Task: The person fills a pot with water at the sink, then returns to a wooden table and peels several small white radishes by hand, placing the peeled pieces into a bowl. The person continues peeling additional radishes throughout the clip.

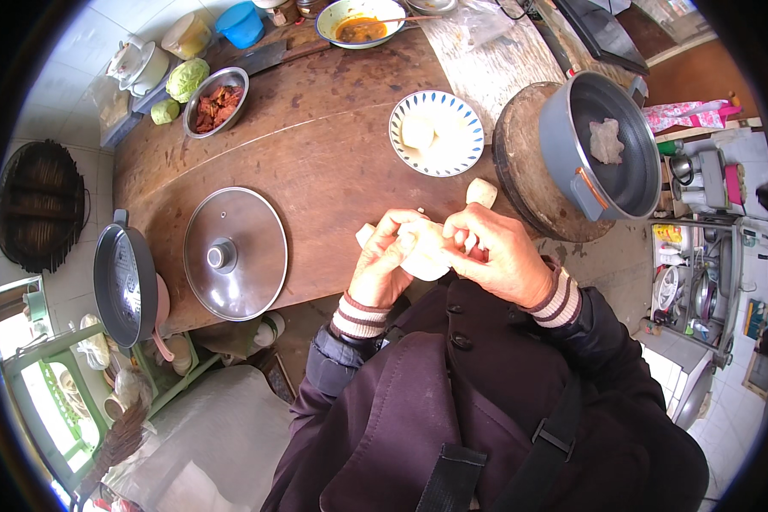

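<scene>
My left hand (384,256) holds a flattened white piece of dough (425,253) over the table's front edge. At the dough's right side, the bent fingers of my right hand (502,253) pinch its rim. A small pale dough lump (363,235) shows just left of my left hand, partly covered by it. Beyond my right hand, a short thick dough piece (481,192) rests on the table. Farther back, a white plate with blue marks around its rim (454,153) carries a round dough piece (417,131).
On the right, a grey pot (566,137) with a pale lump (606,141) inside stands on a round wooden board (518,160). A glass lid (235,281) and grey pan (121,288) are left. Behind sit a metal bowl of reddish chunks (216,110), a cleaver (262,59) and an enamel bowl (333,35).
</scene>
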Demonstrator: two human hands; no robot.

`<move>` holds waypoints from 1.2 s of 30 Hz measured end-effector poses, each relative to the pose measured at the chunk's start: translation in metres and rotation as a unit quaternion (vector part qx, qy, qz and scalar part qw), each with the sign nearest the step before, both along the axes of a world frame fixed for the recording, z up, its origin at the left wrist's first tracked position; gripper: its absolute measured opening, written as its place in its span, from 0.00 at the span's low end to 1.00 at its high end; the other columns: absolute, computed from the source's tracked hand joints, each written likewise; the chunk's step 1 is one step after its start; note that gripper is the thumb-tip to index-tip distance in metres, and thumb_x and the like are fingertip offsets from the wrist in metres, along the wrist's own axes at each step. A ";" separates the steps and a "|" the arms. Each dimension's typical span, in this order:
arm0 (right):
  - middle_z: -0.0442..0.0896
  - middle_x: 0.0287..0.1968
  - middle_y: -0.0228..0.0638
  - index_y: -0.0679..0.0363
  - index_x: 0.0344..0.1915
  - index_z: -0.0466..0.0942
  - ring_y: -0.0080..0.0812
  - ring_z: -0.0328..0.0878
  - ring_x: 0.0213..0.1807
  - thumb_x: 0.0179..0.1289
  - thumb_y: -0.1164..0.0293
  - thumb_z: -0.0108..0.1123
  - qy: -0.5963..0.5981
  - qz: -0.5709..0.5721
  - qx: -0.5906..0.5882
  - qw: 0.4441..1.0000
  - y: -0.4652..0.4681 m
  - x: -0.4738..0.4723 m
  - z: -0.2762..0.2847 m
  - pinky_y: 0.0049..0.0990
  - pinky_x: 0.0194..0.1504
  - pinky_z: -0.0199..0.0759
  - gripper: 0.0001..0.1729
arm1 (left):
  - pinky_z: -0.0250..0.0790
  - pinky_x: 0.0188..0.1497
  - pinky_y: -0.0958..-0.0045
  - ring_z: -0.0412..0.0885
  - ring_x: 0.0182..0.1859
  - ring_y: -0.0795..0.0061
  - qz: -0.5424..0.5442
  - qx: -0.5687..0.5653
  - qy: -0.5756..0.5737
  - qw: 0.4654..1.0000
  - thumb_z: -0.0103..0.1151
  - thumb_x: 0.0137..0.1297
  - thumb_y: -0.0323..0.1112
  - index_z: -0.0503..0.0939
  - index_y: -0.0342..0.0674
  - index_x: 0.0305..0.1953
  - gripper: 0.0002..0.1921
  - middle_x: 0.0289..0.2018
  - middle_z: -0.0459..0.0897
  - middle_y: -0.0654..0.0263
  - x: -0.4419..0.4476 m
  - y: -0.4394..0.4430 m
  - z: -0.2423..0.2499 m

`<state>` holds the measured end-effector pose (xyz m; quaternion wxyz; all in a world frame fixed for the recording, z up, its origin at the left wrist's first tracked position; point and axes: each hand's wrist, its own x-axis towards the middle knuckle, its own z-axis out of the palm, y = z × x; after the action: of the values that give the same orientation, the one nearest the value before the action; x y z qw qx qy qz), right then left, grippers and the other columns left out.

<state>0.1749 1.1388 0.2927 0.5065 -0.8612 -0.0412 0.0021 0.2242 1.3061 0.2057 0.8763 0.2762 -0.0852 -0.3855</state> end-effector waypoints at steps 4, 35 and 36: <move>0.71 0.30 0.39 0.64 0.39 0.70 0.37 0.75 0.29 0.53 0.72 0.62 -0.053 0.029 -0.094 0.994 0.002 0.002 -0.004 0.30 0.30 0.71 0.14 | 0.68 0.50 0.71 0.74 0.48 0.73 0.004 0.010 -0.009 1.000 0.49 0.67 0.34 0.67 0.38 0.50 0.13 0.44 0.75 0.62 0.000 0.000 0.001; 0.73 0.32 0.40 0.62 0.37 0.72 0.38 0.75 0.30 0.55 0.79 0.58 -0.038 0.049 -0.002 0.998 0.001 -0.007 0.016 0.31 0.31 0.70 0.08 | 0.75 0.39 0.56 0.77 0.44 0.49 -0.055 -0.117 0.064 0.990 0.50 0.60 0.48 0.66 0.35 0.52 0.25 0.47 0.73 0.44 0.004 0.005 0.002; 0.73 0.32 0.39 0.62 0.37 0.72 0.37 0.75 0.30 0.55 0.79 0.58 -0.029 0.050 0.010 0.998 0.004 -0.008 0.016 0.31 0.30 0.70 0.09 | 0.75 0.40 0.54 0.77 0.45 0.49 -0.064 -0.135 0.082 0.985 0.50 0.61 0.48 0.66 0.35 0.52 0.25 0.47 0.73 0.44 0.004 0.004 0.002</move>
<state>0.1670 1.1427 0.3088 0.5132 -0.8525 -0.0988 0.0016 0.2283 1.3102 0.2074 0.8832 0.1170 -0.0818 -0.4467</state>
